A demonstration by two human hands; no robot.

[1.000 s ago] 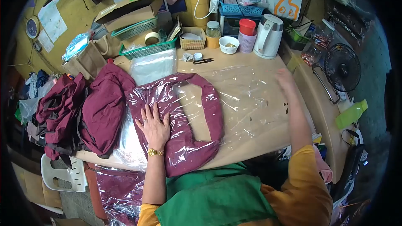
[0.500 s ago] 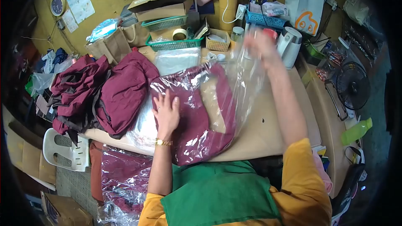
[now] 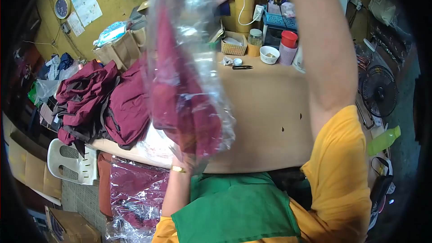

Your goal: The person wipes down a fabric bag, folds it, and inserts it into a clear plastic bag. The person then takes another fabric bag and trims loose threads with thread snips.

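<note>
While the room is closed off by a yellow wall (image 3: 108,0), hung with papers and a clock (image 3: 62,7), most of the space is taken up by a broad tan surface (image 3: 261,99). Its left side is covered by a heap of maroon garments (image 3: 90,94), and below that end a white chair (image 3: 74,162) and a plastic-wrapped maroon bundle (image 3: 135,184) can be seen. A black fan (image 3: 379,91) is set at the right.

Above the left-centre of the surface, the maroon garment (image 3: 173,94) is held up lengthwise inside its clear plastic bag (image 3: 218,108). Light, limp cloth is suggested, likely to be slumped or bunched easily; the film looks thin, slippery and prone to creasing or tearing. It would best be taken by film and cloth together, with the lower folds supported from beneath.

At the lower end, the bag is met by the left grip (image 3: 185,163), but it is blurred and partly covered by plastic, so how far it is closed cannot be told. The right arm (image 3: 330,40) is raised; its grip is cut off by the top edge, and whether anything is held there cannot be told.

Along the back, a red-lidded cup (image 3: 288,40), a jar (image 3: 254,38), a white bowl (image 3: 269,55) and a slim dark tool (image 3: 243,67) are lined up
</note>
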